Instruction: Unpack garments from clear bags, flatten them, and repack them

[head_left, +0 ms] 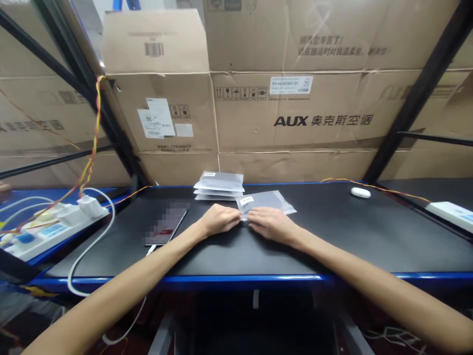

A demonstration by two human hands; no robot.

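Observation:
A translucent plastic pouch (pixel 271 198) with a small white label lies in front of me on the black tabletop (pixel 314 246). My left hand (pixel 221 219) is closed, its fingertips pinching the pouch's near left corner. Across the near edge of the same pouch rests my right hand (pixel 273 224), fingers together and curled against that edge beside the left fingertips. The undersides of both hands are hidden, and what the pouch contains is only a grey shape. Just behind my left hand sits a stack of similar pouches (pixel 219 182), the top one labelled.
A phone (pixel 166 227) with a white charging cable (pixel 107 234) lies left. A loaded power strip (pixel 59 227) stands at the far left, another power strip (pixel 453 214) at right. A small white case (pixel 360 193) sits back right. Cardboard (pixel 321 108) walls the back between black posts.

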